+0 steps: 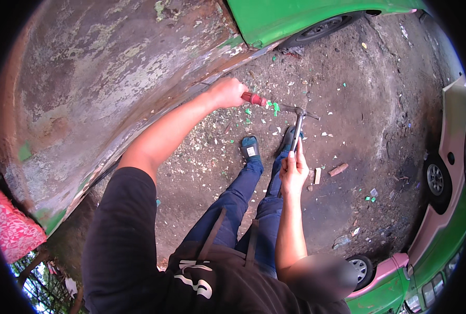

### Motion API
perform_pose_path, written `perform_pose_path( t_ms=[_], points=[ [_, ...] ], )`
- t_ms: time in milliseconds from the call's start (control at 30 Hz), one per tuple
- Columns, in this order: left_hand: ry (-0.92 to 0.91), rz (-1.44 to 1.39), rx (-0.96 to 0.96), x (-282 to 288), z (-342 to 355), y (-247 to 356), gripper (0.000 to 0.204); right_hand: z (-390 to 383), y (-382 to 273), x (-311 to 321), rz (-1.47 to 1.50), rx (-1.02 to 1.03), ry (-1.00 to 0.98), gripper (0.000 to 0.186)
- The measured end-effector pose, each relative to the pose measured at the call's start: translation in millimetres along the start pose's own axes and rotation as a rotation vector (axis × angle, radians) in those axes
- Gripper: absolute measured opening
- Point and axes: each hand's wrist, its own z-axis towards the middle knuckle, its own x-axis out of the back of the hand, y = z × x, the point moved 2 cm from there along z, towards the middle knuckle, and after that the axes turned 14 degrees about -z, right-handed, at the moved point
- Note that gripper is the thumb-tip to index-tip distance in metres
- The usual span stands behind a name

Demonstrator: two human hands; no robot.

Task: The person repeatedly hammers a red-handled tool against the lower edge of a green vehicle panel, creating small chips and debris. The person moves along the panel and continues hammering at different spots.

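From my feed, the tip of the red-handled chisel-like metal tool [261, 100] is hard to make out: its shaft runs into green paint flecks and I cannot tell where it ends or whether it touches the hammer. The fisheye rim cuts off the green car body with a black wheel [316, 21] at the top, and another green-and-pink car [442, 209] on the right. A blurred patch hides part of the lower right.

The ground is bare, dark dirt [379, 104], littered with paint chips and small scraps, with a short brown wooden block [338, 169] lying to the right of the hands. A large curved, weathered metal panel with peeling paint and rust [102, 89] fills the left side. Blue-jeaned legs and dark shoes [250, 148] stand beside it.

My left hand [226, 93] is closed tight around the red handle, right at the panel's lower edge. My right hand [294, 170] is wrapped firmly round the lower shaft of a metal hammer [299, 125], held upright, its head just beyond the red tool's far end.
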Motion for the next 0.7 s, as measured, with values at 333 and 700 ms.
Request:
perform_pose_path(
  t_ms=[333,700],
  points=[
    [0.035,-0.025,0.073,6.1,-3.5,0.0,0.016,-1.6,8.0,-36.5,-0.079,0.244,0.213,0.052],
    [0.096,-0.015,0.018,-27.3,-68.0,-25.0,0.011,-20.1,-25.4,-6.7,-0.178,0.154,-0.021,0.052]
  ],
)
